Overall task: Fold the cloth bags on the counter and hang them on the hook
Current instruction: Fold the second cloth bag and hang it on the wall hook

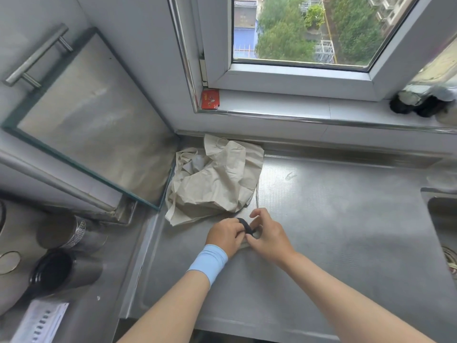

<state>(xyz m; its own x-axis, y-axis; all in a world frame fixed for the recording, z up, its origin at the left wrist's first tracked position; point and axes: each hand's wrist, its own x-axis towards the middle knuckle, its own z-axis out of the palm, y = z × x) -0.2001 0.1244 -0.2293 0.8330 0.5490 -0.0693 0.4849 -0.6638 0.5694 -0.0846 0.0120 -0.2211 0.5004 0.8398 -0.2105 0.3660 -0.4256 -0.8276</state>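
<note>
From the head camera, a grey metal bench fills the lower part of the view. It has a fine dotted pattern. A heap of tan cloth bags lies in the back left corner of the bench, crumpled and not folded, with thin straps hanging loose.

Just in front of the heap, the 2 hands are close together. The left hand and the right hand both pinch a black band with curled fingers. A small tan bundle sits under the fingers. It may be a folded bag, but the hands hide most of it. The left wrist wears a light blue wristband.

At the far right, the edge of a sink shows. To the left, on a lower surface, stand 2 metal cups.

Behind the bench is a white window sill with a small red card in its left corner. Above it is a window with green trees outside.
</note>
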